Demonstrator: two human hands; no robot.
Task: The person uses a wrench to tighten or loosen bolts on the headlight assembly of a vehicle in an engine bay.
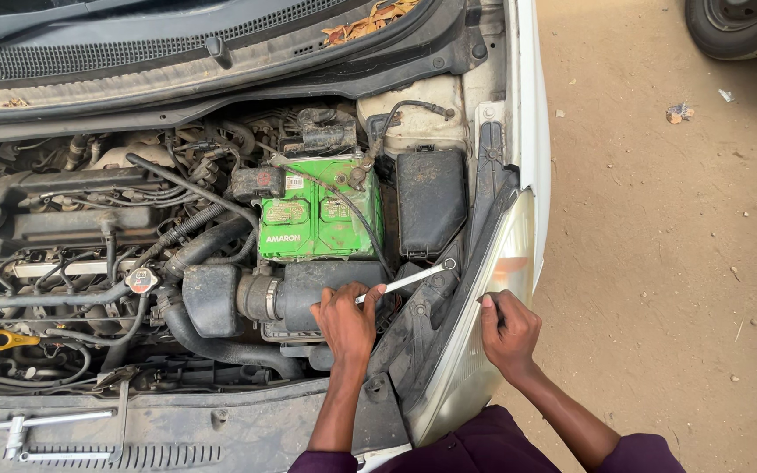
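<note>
One spanner point(405, 282) in left hand point(346, 322), ring end up-right

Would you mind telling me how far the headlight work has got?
Done: the bonnet is up. In hand: the left hand works a silver spanner on a fastener behind the headlight, while the right hand steadies its lens. Left: the headlight sits in place beside the green battery.
</note>
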